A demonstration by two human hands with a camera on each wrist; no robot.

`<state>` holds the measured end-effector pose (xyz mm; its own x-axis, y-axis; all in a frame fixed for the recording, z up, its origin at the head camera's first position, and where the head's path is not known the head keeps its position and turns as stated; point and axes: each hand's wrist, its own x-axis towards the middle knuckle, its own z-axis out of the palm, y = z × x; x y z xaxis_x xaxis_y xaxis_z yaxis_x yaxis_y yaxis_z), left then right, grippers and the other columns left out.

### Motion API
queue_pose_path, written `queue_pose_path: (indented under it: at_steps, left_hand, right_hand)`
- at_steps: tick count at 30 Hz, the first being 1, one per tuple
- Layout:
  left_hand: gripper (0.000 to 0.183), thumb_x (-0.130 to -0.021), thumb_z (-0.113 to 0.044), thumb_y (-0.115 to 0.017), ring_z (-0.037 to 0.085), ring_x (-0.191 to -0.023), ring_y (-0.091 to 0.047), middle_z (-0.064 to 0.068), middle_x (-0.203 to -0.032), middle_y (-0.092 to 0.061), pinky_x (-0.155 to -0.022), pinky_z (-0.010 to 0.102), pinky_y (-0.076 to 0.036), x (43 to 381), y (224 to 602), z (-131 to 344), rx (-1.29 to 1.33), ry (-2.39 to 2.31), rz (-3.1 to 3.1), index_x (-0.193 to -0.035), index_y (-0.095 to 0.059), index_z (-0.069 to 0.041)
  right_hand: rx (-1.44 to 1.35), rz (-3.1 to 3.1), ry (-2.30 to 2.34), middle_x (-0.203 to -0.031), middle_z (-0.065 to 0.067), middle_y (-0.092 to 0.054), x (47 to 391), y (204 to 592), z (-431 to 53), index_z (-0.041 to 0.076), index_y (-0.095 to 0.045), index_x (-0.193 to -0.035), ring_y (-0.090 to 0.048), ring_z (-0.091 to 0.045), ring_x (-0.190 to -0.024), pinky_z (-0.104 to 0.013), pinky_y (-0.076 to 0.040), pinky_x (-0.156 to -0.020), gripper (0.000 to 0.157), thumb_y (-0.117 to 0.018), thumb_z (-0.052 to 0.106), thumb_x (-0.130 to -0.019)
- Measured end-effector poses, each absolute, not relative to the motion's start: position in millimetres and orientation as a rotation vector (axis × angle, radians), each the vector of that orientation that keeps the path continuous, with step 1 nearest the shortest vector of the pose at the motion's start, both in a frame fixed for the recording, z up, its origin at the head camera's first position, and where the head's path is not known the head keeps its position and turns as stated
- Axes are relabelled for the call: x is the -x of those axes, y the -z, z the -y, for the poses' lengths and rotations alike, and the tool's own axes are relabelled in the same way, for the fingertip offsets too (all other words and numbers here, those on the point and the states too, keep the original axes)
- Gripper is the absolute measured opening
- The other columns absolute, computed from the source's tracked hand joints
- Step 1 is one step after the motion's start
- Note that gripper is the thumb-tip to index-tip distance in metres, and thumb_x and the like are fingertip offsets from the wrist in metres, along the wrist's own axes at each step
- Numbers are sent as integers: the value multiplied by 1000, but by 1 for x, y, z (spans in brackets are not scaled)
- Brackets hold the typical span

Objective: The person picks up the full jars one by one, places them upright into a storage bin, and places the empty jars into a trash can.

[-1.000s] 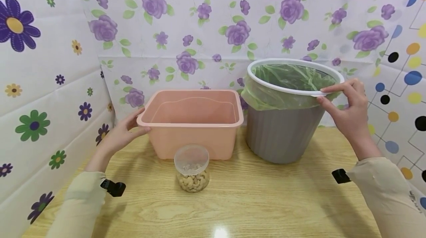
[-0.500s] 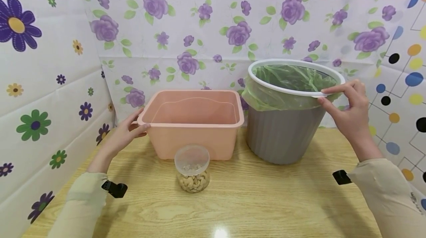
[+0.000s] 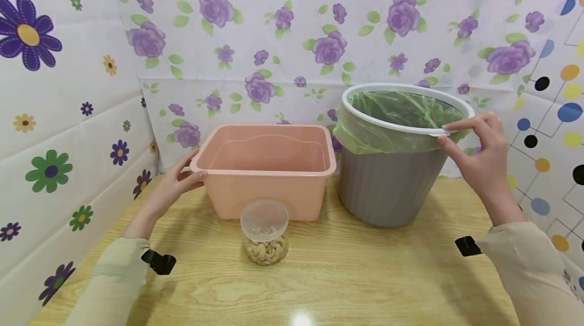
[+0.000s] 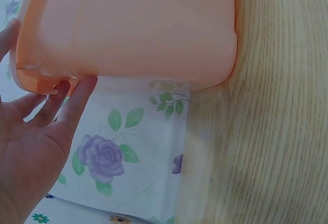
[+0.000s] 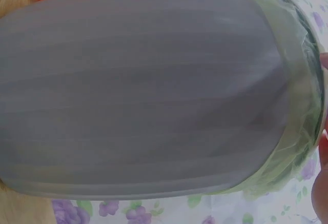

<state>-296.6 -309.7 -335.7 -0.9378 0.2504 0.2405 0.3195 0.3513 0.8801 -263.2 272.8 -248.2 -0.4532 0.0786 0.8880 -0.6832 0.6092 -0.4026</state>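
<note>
At the left corner of a pink plastic basin, my left hand grips the rim, thumb at the front and fingers beyond the corner. The left wrist view shows fingertips right under the basin's rim. To the right stands a grey trash can, lined with a green translucent bag folded over its top. A white rim ring sits over the bag. My right hand pinches this ring at its front right, index finger above and thumb below. The basin's interior shows no contents.
A clear lidded jar of cashews stands on the wooden table, just in front of the basin. Behind the containers hangs a floral cloth; patterned sheets close off both sides.
The whole head view has shifted slightly, everything sitting a little lower and further right in it. Both hands keep their holds, and the basin, trash can and jar stay put.
</note>
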Motion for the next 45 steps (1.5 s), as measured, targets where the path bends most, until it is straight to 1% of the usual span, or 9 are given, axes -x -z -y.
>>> queue_pose_path:
  at_steps: [4, 8, 12, 15, 17, 19, 28, 34, 45]
  left_hand:
    - [72, -102, -25, -54, -9, -110, -56, 22, -152, -31, -93, 15, -52, 298, 337, 309, 526, 1695, 2508, -161, -12, -21]
    - [71, -102, -24, -54, -8, -110, -57, 23, -150, -32, -94, 17, -52, 298, 338, 308, 525, 1712, 2484, -161, -13, -19]
    - [71, -102, -23, -54, -5, -109, -57, 24, -146, -33, -93, 16, -52, 299, 338, 307, 513, 1714, 2478, -160, -14, -19]
    - [71, -102, -24, -54, -3, -109, -56, 23, -146, -34, -93, 15, -52, 299, 338, 307, 507, 1710, 2479, -160, -14, -20]
    - [71, -102, -25, -53, -3, -109, -56, 23, -146, -34, -93, 14, -52, 300, 338, 307, 505, 1706, 2484, -161, -13, -20]
    - [71, -102, -25, -53, -4, -110, -56, 23, -146, -34, -93, 14, -51, 300, 339, 307, 502, 1704, 2488, -161, -13, -21]
    - [71, -102, -27, -53, -4, -109, -55, 22, -147, -34, -92, 15, -52, 300, 341, 310, 468, 1688, 2497, -160, -13, -21]
    - [71, -102, -26, -53, -3, -109, -56, 22, -145, -35, -92, 15, -52, 300, 341, 309, 481, 1710, 2480, -160, -13, -21]
    - [70, -103, -23, -52, -4, -107, -57, 22, -142, -35, -90, 14, -53, 299, 340, 307, 485, 1730, 2457, -160, -13, -19]
  right_hand:
    - [-475, 1782, -903, -95, 29, -45, 260, 245, -262, -9, -69, -97, -37, 9, -99, -19, -22, -90, 21, -69, 4, -81]
    - [-471, 1688, -856, -101, 29, -47, 259, 241, -241, -8, -70, -99, -37, 10, -104, -21, -25, -94, 31, -65, 16, -81]
    - [-565, 1595, -828, -101, -4, -65, 264, 239, -215, -5, -71, -102, -47, -6, -109, -26, -30, -100, 41, -65, 29, -80]
    - [-687, 1588, -811, -107, -27, -63, 270, 242, -195, -1, -72, -108, -53, -28, -108, -28, -32, -100, 44, -65, 33, -79]
    - [-770, 1626, -789, -112, -25, -64, 273, 246, -183, 2, -71, -113, -52, -37, -109, -29, -32, -101, 46, -65, 33, -79]
    - [-852, 1682, -760, -118, -22, -64, 275, 249, -170, 5, -69, -120, -52, -39, -112, -31, -34, -102, 48, -64, 32, -80]
    - [-1140, 1808, -718, -134, -14, -60, 278, 260, -110, 9, -61, -134, -50, -31, -125, -47, -37, -108, 53, -59, 43, -94]
    - [-1272, 1857, -707, -137, -7, -58, 278, 269, -81, 14, -56, -139, -50, -24, -129, -50, -32, -116, 56, -61, 42, -91]
    - [-1501, 1996, -533, -142, -1, -53, 272, 296, -38, 20, -49, -145, -47, -17, -130, -40, -38, -110, 65, -69, 32, -85]
